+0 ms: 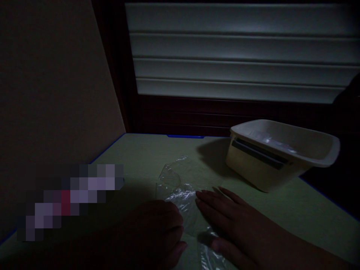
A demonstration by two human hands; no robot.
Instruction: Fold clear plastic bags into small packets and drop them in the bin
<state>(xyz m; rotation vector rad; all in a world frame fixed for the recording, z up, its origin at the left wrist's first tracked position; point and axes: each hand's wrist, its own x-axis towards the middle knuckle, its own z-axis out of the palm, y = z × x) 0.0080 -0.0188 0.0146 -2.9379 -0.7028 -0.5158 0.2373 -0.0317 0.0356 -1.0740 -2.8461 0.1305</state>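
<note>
A clear plastic bag (185, 198) lies crinkled on the pale green table (140, 153) in the head view, shiny along its folds. My right hand (233, 221) rests flat on the bag's right side, fingers stretched out and pointing left. At the bag's left edge my left hand (160, 232) is closed, its fingers curled under; whether it pinches some of the plastic is hidden in the dark. More of the clear plastic shows beneath my right thumb, near the bottom of the view.
A cream plastic bin (253, 172) with a dark slot stands at the right, with clear plastic inside. A blurred-out long object (73, 198) lies at the left by the wall (56, 75). Behind the table is a slatted white panel (239, 48) in a dark frame.
</note>
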